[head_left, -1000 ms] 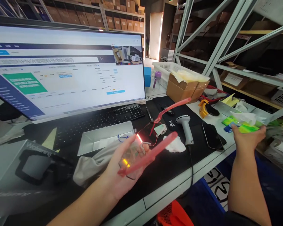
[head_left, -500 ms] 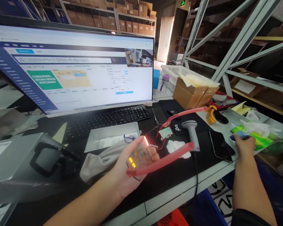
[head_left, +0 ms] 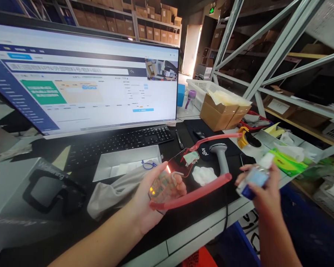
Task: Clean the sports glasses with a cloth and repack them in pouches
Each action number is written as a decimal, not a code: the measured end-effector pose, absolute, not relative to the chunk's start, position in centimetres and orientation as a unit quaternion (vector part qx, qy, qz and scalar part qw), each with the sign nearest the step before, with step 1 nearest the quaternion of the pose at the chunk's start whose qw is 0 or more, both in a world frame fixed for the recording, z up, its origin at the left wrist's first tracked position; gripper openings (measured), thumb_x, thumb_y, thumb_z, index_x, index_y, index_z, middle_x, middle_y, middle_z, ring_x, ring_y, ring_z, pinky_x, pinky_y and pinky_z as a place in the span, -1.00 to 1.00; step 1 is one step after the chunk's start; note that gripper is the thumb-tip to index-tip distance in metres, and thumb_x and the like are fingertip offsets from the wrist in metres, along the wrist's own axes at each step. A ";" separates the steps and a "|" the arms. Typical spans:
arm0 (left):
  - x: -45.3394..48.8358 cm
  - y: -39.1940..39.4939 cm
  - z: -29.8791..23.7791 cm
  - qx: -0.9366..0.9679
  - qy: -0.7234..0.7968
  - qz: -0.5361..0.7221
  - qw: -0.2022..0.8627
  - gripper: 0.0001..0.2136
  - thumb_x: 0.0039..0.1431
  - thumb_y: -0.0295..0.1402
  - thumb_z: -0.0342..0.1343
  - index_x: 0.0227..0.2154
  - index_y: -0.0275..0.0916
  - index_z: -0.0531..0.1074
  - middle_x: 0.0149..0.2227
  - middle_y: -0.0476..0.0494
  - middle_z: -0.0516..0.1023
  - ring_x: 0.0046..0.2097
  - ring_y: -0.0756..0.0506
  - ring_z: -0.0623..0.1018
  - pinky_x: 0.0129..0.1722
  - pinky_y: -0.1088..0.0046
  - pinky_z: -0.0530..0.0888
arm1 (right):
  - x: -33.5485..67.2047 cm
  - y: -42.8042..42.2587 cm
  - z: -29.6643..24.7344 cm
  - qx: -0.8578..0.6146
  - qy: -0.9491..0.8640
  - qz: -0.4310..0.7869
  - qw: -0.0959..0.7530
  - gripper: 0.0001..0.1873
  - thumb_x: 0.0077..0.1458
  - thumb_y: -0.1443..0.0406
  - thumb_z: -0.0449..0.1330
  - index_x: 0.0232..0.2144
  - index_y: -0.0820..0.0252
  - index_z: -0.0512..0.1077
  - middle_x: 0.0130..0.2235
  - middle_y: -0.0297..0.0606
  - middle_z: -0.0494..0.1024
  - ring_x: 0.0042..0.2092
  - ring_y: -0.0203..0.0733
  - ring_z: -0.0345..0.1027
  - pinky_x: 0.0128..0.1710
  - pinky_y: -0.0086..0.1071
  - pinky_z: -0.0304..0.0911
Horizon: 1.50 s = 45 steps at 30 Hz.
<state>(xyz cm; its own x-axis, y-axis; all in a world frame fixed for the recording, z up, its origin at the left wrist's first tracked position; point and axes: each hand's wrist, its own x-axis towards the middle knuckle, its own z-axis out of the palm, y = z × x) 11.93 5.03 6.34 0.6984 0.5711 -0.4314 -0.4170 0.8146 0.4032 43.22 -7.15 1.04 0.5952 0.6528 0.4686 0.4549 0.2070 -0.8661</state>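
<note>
My left hand (head_left: 144, 207) is closed around the lens part of a pair of glasses with clear lenses and red-sleeved temples (head_left: 195, 193). Orange and red lights glow at the lenses, and both temples point away to the right. A thin wire and a small pale green pad (head_left: 191, 158) show between the temples. My right hand (head_left: 268, 191) grips a small clear bottle (head_left: 257, 177) with a blue label and a whitish top, blurred by motion. Between the hands lie a crumpled white wipe (head_left: 203, 175) and a grey barcode scanner (head_left: 222, 159).
A monitor (head_left: 100, 89) and keyboard (head_left: 128, 141) stand behind. An open grey box (head_left: 102, 167), a grey cloth pouch (head_left: 111, 198) and a goggles box (head_left: 25, 200) are at left. Tape (head_left: 247, 139), a green packet (head_left: 289, 163) and a carton (head_left: 217, 113) lie right.
My right hand has lifted the bottle from beside the green packet and brought it left, toward the glasses. My left hand still holds the glasses; the view has shifted slightly.
</note>
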 end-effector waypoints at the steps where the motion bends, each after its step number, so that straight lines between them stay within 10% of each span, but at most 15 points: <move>1: 12.0 5.0 6.4 0.137 0.283 0.269 0.910 -0.61 0.29 -0.17 0.08 -0.50 -0.41 0.51 -0.48 -0.18 0.45 -0.37 -0.11 0.50 -0.08 0.26 0.51 | 40.9 -7.1 1.0 -0.592 -0.469 0.130 0.642 -0.18 0.04 0.27 0.19 0.28 -0.13 -0.07 -0.11 -0.15 0.46 -0.40 -0.13 0.47 -0.45 -0.19 0.41; 19: 12.4 3.2 7.6 0.136 0.332 0.255 0.898 -0.58 0.35 -0.21 0.00 -0.51 -0.40 0.53 -0.47 -0.23 0.56 -0.44 -0.11 0.56 -0.26 0.38 0.55 | 31.3 -6.2 1.1 -0.429 -0.496 0.408 0.634 -0.09 0.26 0.14 0.20 0.38 -0.34 -0.32 -0.12 -0.32 0.46 -0.44 -0.24 0.51 -0.44 -0.30 0.43; 29: 12.5 3.1 7.7 0.155 0.336 0.237 0.898 -0.55 0.37 -0.22 -0.05 -0.48 -0.45 0.54 -0.49 -0.21 0.56 -0.46 -0.13 0.58 -0.33 0.41 0.55 | 30.7 -5.9 3.6 -0.644 -0.629 0.041 0.434 -0.27 0.10 0.39 0.16 0.30 -0.09 0.15 0.11 -0.20 0.46 -0.06 -0.07 0.48 -0.06 -0.19 0.43; 34: 12.8 3.0 8.1 0.178 0.363 0.254 0.879 -0.54 0.39 -0.26 -0.07 -0.53 -0.42 0.52 -0.51 -0.21 0.54 -0.48 -0.10 0.57 -0.38 0.45 0.53 | 30.0 -5.5 3.7 -0.671 -0.666 -0.080 0.315 -0.28 0.04 0.47 0.08 0.25 -0.06 0.20 -0.03 -0.16 0.50 -0.14 -0.03 0.48 -0.25 -0.24 0.42; 45: 13.0 2.8 6.9 0.192 0.349 0.244 0.884 -0.56 0.38 -0.23 -0.03 -0.54 -0.37 0.53 -0.50 -0.19 0.55 -0.47 -0.08 0.55 -0.35 0.47 0.51 | 29.3 -5.0 2.0 -0.656 -0.675 -0.091 0.326 -0.37 0.06 0.46 0.08 0.20 0.05 0.22 -0.18 -0.16 0.51 -0.24 -0.04 0.51 -0.25 -0.20 0.47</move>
